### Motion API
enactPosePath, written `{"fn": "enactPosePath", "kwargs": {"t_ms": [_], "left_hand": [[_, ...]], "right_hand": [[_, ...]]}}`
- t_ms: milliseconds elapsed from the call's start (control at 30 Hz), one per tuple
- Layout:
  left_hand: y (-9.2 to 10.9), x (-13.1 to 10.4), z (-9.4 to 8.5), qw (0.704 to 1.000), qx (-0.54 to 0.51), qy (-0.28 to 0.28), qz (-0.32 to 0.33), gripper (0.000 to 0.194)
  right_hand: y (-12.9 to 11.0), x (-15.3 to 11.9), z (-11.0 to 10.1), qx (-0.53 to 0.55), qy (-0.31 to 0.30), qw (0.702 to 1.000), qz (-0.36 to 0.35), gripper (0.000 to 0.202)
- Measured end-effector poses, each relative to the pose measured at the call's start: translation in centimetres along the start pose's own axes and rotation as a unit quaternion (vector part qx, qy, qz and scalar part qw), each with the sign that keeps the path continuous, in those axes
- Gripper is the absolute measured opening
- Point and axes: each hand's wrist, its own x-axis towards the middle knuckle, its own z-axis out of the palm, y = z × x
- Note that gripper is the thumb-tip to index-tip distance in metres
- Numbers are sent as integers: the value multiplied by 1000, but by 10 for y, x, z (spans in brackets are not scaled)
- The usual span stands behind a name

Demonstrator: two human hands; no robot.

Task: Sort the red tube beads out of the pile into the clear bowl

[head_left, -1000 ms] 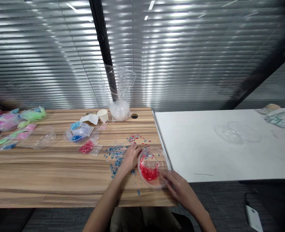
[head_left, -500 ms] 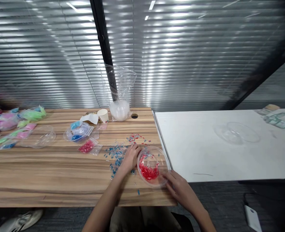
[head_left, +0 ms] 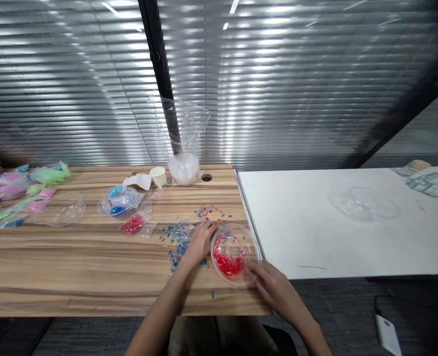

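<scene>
A clear plastic bowl (head_left: 254, 247) stands at the right end of the wooden table with a heap of small red tube pieces (head_left: 228, 262) inside. My right hand (head_left: 274, 287) grips its lower right rim, thumb and fingers closed on the edge. Against the bowl's upper left side is my left hand (head_left: 203, 237), fingers curled together and pointing down; whatever lies between the fingertips is hidden. Loose blue tube pieces (head_left: 177, 240) are scattered left of this hand, partly under it. Beyond the hands lie scattered red pieces (head_left: 211, 212).
Further left are a bag of red pieces (head_left: 133, 225), a clear bowl with blue bags (head_left: 118, 205), a paper cup (head_left: 158, 177) and another clear bowl (head_left: 65, 210). Bagged stacked bowls (head_left: 184, 169) stand at the back. A white table (head_left: 296, 222) adjoins on the right.
My hands and the bowl hold almost the same positions. A shoe at the lower left has gone out of view.
</scene>
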Motion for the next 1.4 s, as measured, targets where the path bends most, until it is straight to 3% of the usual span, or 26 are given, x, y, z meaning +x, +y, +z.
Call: {"fn": "enactPosePath", "kwargs": {"t_ms": [200, 933, 1167, 1400], "left_hand": [[0, 0, 2, 1000, -6, 19, 1, 22], [1, -1, -13, 994, -105, 12, -23, 16], [-11, 1, -6, 997, -60, -7, -56, 16], [-11, 1, -9, 994, -42, 14, -104, 16]], "right_hand": [[0, 0, 1, 0, 16, 1000, -1, 33], [0, 1, -1, -20, 9, 1000, -20, 27], [-2, 1, -2, -39, 31, 998, -45, 28], [-5, 1, -6, -27, 43, 997, -54, 27]]}}
